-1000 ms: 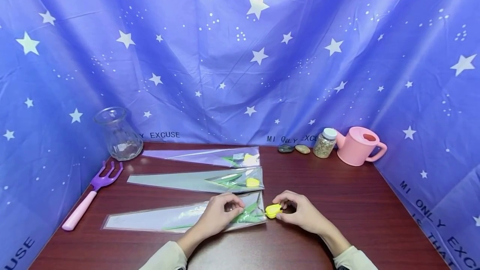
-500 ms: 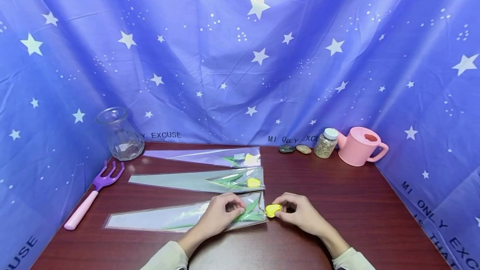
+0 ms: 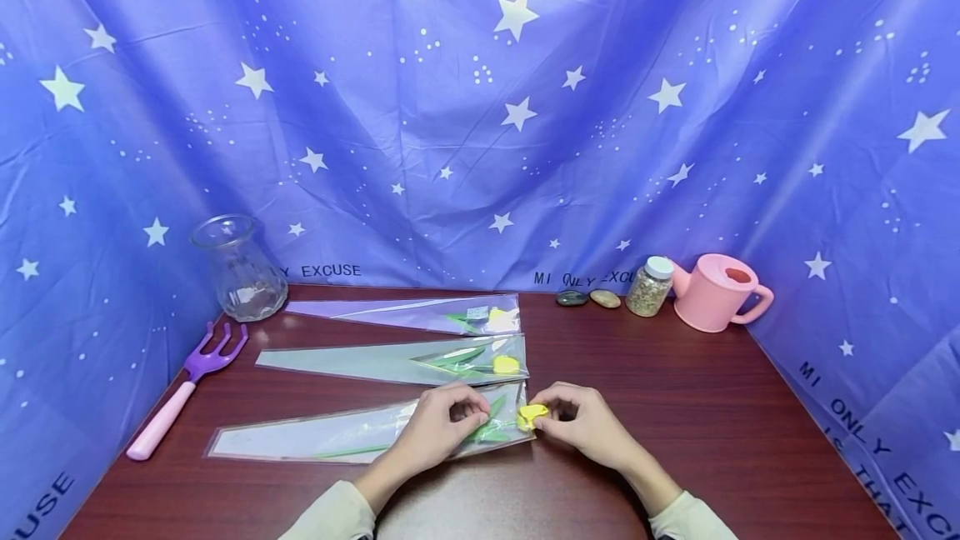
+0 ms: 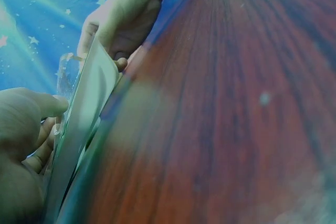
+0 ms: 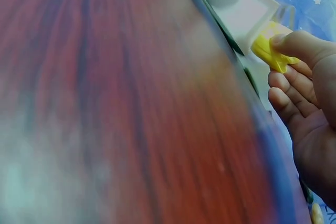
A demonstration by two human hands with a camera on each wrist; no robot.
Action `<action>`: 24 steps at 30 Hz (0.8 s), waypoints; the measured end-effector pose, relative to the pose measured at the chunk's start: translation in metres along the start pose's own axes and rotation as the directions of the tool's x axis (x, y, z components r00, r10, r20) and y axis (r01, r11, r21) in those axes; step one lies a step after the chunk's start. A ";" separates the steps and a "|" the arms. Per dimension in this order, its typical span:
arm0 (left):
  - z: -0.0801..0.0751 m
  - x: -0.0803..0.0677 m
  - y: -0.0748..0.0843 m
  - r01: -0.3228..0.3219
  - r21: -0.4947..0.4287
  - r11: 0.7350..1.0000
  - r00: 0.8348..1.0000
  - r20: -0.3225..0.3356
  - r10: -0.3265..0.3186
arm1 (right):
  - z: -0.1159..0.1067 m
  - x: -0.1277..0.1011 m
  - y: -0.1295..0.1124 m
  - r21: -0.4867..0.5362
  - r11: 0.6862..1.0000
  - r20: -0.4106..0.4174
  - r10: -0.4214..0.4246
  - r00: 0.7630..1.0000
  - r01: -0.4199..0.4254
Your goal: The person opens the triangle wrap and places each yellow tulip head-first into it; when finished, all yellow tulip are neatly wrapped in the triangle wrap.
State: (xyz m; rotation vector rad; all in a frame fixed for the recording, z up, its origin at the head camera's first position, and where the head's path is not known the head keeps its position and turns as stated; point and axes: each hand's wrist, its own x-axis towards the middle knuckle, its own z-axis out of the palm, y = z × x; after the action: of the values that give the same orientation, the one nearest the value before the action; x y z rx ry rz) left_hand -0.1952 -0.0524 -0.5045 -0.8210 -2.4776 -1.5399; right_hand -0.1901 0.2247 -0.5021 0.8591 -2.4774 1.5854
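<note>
My right hand (image 3: pixel 588 423) pinches a yellow artificial tulip head (image 3: pixel 531 417) at the right end of the nearest clear flower sleeve (image 3: pixel 300 437). In the right wrist view, the thumb presses the crumpled-looking yellow bloom (image 5: pixel 270 46) against the fingers beside the sleeve's mouth. My left hand (image 3: pixel 444 423) grips the same sleeve a little to the left, over the green leaves (image 3: pixel 495 426). In the left wrist view, the left thumb and fingers (image 4: pixel 39 106) pinch the clear film, with the white backing standing up beside them. Whether the bloom lies inside or on top of the film is unclear.
Behind lie two more sleeves with yellow tulips, a grey one (image 3: pixel 337 365) and a purple one (image 3: pixel 397 312). A glass vase (image 3: pixel 251 282) and a purple fork (image 3: pixel 191 382) stand or lie at left. Two pebbles (image 3: pixel 604 298), a gravel jar (image 3: pixel 649 288) and a pink watering can (image 3: pixel 712 298) line the back right.
My right hand has moved slightly left, bringing the tulip head from just outside the sleeve's end to overlap its edge. My left hand has stayed in place.
</note>
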 end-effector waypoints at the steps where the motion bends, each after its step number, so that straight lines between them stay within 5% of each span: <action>1: 0.000 0.000 0.000 -0.006 -0.001 1.000 1.000 -0.002 0.006 | 0.001 0.001 0.000 0.004 1.000 0.001 0.000 1.000 0.000; 24: -0.003 0.002 0.002 0.033 -0.007 0.999 0.999 -0.021 -0.033 | 0.017 0.012 0.005 0.123 0.992 0.064 0.025 0.998 -0.033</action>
State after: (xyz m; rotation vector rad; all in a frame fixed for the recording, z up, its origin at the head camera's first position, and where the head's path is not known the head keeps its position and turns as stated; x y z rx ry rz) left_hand -0.1967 -0.0534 -0.5013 -0.7641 -2.4845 -1.5597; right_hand -0.1983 0.2066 -0.5097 0.9055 -2.4655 1.7657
